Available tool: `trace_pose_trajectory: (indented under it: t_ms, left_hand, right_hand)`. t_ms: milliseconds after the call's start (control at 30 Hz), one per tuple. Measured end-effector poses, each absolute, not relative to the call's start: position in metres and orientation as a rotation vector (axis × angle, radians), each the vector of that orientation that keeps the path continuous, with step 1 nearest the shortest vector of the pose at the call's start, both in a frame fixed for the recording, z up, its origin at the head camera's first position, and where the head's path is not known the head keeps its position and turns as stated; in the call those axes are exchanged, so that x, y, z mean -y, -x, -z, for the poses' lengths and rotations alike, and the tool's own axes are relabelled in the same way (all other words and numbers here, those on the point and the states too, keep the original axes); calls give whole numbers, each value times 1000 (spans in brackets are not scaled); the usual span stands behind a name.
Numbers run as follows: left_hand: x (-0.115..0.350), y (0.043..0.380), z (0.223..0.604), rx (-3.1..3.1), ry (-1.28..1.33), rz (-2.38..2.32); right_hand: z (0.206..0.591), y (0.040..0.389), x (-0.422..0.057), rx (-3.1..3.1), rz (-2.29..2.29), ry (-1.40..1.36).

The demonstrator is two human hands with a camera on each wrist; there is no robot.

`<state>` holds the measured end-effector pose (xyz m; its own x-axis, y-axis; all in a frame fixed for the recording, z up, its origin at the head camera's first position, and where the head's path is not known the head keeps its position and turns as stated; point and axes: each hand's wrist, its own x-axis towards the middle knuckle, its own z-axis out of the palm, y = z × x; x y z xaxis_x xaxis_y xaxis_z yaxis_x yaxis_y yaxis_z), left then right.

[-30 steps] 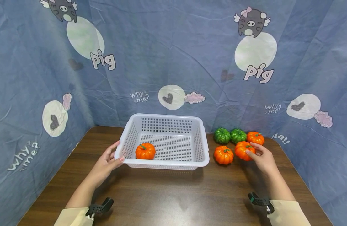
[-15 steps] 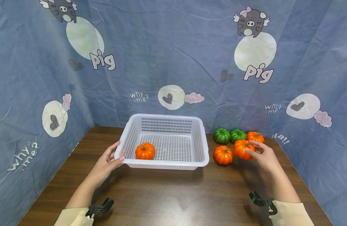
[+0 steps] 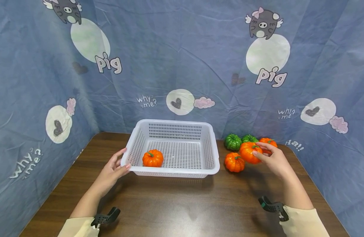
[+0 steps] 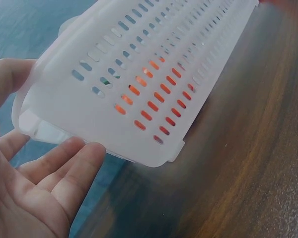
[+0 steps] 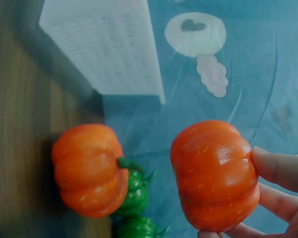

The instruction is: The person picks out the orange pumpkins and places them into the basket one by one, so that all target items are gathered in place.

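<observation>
My right hand (image 3: 273, 160) grips a small orange pumpkin (image 3: 249, 152) between thumb and fingers, raised over the table. In the right wrist view this held pumpkin (image 5: 214, 176) hangs apart from a second orange pumpkin (image 5: 89, 170). At the near left corner of a white perforated basket (image 3: 173, 170), my left hand (image 3: 111, 171) holds the rim, thumb in front and fingers along the side. Seen from the left wrist, the basket wall (image 4: 89, 111) lies against the fingers. One orange pumpkin with a green stem (image 3: 152, 158) sits in the basket's near left part.
Right of the basket, an orange pumpkin (image 3: 234, 162) rests on the wooden table (image 3: 182, 204). Behind it stand two green pumpkins, one fully visible (image 3: 233, 142), and another orange one (image 3: 268, 142). A blue printed cloth (image 3: 182, 65) encloses the back and sides.
My right hand has lifted the orange pumpkin and moved it slightly left, so it now overlaps the second green one. The left hand and basket stay put.
</observation>
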<state>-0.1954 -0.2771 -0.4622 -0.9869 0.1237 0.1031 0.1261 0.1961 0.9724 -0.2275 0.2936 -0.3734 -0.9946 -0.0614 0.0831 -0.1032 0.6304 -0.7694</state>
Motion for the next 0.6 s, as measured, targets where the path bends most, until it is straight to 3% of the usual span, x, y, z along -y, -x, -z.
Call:
trace_pose_trajectory:
  t_ms: [600]
  left_hand:
    - [277, 196, 463, 2414, 273, 1995]
  right_hand:
    - [346, 232, -258, 2795, -1459, -250]
